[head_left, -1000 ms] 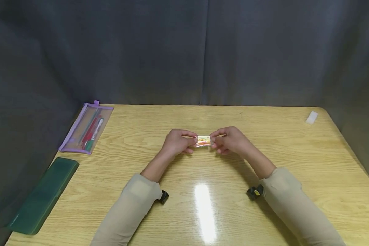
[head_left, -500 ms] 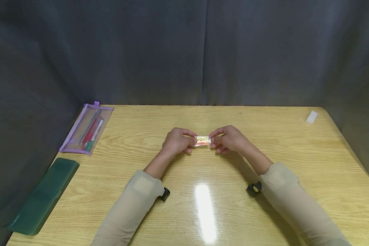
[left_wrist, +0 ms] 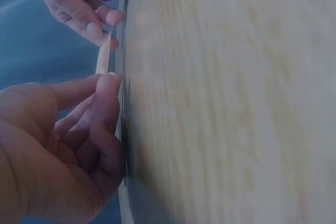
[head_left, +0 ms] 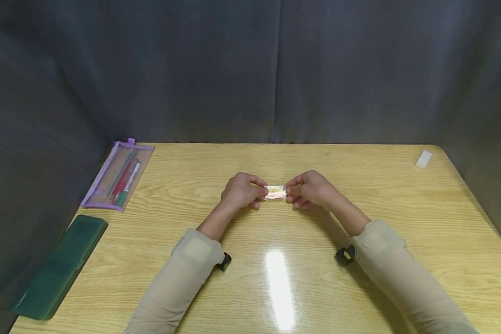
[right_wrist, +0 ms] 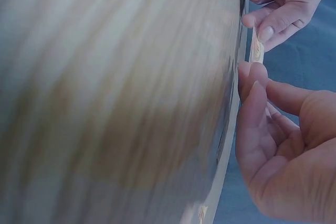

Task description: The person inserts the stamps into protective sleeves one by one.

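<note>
Dark grey cloth curtains (head_left: 171, 69) back a pale, wood-grained table (head_left: 384, 199), over which we see a small, flat, shiny, rectangular packet (head_left: 276, 192) in white, yellow and orange, held between our left hand (head_left: 240, 190) and our right hand (head_left: 311, 189). Its long axis runs left to right, from one hand to the other, so neither is plainly nearer. Our left hand pinches the left short end between thumb and fingers; our right pinches the opposite end likewise, both grips narrow. Whether the packet touches the table, we cannot tell.
</note>
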Action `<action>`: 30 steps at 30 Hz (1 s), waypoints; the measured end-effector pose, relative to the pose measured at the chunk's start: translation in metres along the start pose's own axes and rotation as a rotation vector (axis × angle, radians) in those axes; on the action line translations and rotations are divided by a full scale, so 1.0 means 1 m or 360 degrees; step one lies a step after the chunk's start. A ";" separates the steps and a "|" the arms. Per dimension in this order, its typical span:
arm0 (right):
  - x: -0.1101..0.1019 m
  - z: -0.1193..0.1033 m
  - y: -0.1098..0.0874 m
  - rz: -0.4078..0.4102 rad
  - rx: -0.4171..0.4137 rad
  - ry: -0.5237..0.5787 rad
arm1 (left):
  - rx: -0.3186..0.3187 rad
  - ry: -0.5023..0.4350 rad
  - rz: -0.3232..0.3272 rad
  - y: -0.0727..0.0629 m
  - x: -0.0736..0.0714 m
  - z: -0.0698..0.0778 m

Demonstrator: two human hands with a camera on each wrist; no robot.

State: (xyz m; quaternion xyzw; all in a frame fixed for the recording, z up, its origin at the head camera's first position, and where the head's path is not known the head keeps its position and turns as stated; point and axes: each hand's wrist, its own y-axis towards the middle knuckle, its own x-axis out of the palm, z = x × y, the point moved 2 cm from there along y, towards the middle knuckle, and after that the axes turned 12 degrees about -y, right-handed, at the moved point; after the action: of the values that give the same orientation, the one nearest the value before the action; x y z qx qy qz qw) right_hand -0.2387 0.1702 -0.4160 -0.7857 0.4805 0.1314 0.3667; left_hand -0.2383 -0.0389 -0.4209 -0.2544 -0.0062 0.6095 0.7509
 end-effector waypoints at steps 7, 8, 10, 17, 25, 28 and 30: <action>0.001 -0.002 -0.001 0.0001 0.0011 -0.0094 | 0.0011 0.0158 0.0035 0.002 -0.001 0.002; 0.001 -0.003 0.000 0.0003 0.0016 -0.0098 | 0.0016 0.0172 0.0042 0.002 -0.001 0.002; 0.001 -0.003 0.001 0.0002 0.0012 -0.0104 | 0.0029 0.0195 0.0058 0.002 -0.001 0.002; 0.001 -0.002 0.004 0.0004 -0.0010 -0.0118 | 0.0080 0.0256 0.0079 0.002 -0.001 0.004; -0.003 0.002 -0.003 0.0017 -0.0048 -0.0128 | 0.0064 0.0363 0.0102 -0.001 -0.004 0.007; -0.008 0.003 -0.009 0.0021 -0.0073 -0.0110 | 0.0050 0.0420 0.0103 -0.004 -0.007 0.009; -0.012 0.003 -0.013 0.0031 -0.0088 -0.0088 | 0.0045 0.0443 0.0103 -0.006 -0.009 0.011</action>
State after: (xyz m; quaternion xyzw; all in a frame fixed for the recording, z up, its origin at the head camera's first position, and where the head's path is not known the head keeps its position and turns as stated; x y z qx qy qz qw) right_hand -0.2329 0.1839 -0.4059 -0.7870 0.4739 0.1700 0.3566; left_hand -0.2384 -0.0438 -0.4067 -0.3259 0.1147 0.5923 0.7279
